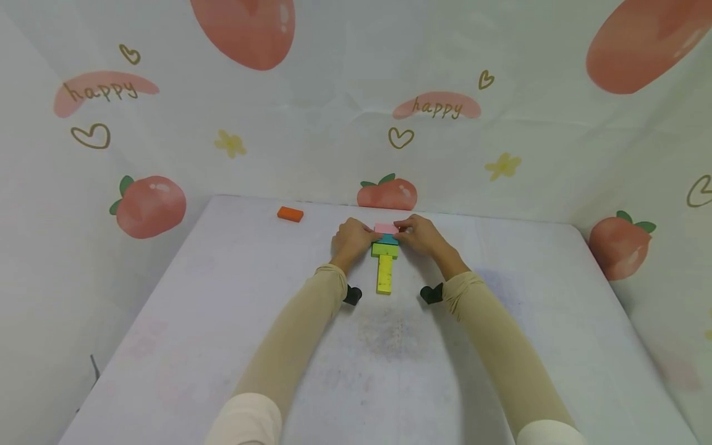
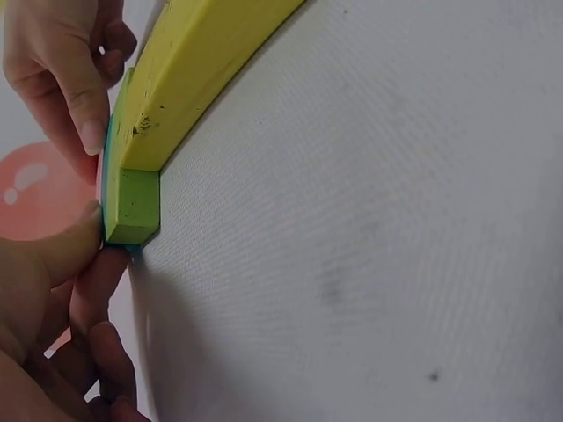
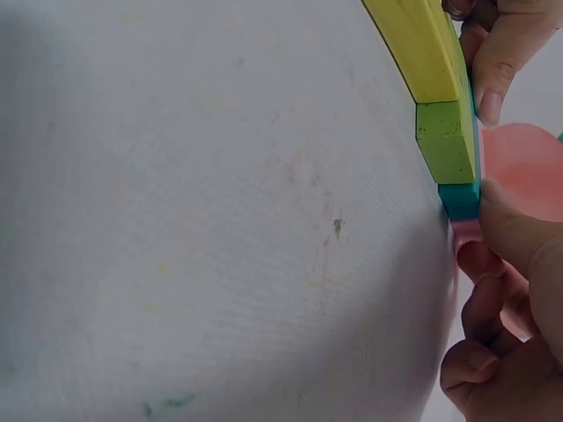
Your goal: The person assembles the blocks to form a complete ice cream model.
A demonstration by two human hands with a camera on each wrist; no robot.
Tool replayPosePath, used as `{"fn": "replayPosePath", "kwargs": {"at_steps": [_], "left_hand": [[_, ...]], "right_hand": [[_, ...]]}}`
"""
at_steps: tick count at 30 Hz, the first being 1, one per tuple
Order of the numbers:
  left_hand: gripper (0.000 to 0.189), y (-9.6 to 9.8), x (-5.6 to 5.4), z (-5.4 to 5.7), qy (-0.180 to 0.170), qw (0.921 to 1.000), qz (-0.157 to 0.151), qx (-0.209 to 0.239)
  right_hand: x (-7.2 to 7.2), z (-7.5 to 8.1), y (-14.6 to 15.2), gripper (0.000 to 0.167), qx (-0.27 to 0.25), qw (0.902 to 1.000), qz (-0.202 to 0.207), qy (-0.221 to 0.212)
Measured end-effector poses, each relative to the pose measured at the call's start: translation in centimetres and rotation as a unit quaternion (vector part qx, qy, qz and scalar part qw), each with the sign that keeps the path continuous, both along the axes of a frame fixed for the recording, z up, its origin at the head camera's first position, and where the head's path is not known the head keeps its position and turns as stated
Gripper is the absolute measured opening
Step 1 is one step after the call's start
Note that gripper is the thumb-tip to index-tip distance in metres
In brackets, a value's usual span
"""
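Sleeves (image 1: 297, 337): beige, one each side, running forward over the near part of the surface (image 1: 222, 321) toward the green block's two ends.
Green block (image 1: 385, 250): landmark; it lies crosswise on the surface, between the blue and yellow blocks.
Yellow block (image 1: 384, 275): lengthwise on the near side of the green block, its far end meeting it near the middle, like a stem.
Blue block (image 1: 390, 240): crosswise, just beyond the green block and against it, partly covered by fingertips.
Pink block (image 1: 386, 228): just past the blue block, the farthest of the row from the green block.
Left hand (image 1: 350, 241): left of and beyond the green block, thumb and finger pinching around the blue block's left end.
Right hand (image 1: 424, 237): on the opposite side, thumb at the blue block, forefinger curled about the pink block's right end in a narrow pinch.
Orange block (image 1: 290, 214): by itself, well left of the green block and farther back, untouched.
Block row: the step in hand looks like squaring the pink and blue pieces against the green block.
Pink-blue seam: the next move seems to call for even, gentle pressure from both ends, then a clean release that leaves the green block undisturbed.
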State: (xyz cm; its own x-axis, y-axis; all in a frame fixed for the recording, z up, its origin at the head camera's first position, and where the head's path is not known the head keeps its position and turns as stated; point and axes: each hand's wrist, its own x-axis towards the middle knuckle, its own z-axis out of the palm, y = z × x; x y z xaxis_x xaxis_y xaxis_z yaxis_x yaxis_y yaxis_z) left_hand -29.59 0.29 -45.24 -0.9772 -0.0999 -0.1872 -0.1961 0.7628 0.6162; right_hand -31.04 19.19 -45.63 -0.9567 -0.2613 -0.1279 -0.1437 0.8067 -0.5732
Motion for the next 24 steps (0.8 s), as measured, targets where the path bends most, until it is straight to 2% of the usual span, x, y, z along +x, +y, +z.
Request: {"fn": "replayPosePath", "kwargs": {"at_steps": [13,24], "left_hand": [[0.033,-0.03,0.34,0.45,-0.009,0.9999,-0.007,0.004],[0.033,-0.24,0.57,0.19,0.0,0.9999,-0.016,0.005]], "right_hand": [[0.13,0.16,0.03,0.047,0.002,0.9998,0.017,0.007],[0.25,-0.11,0.17,0.048,0.01,0.9996,0.024,0.005]]}}
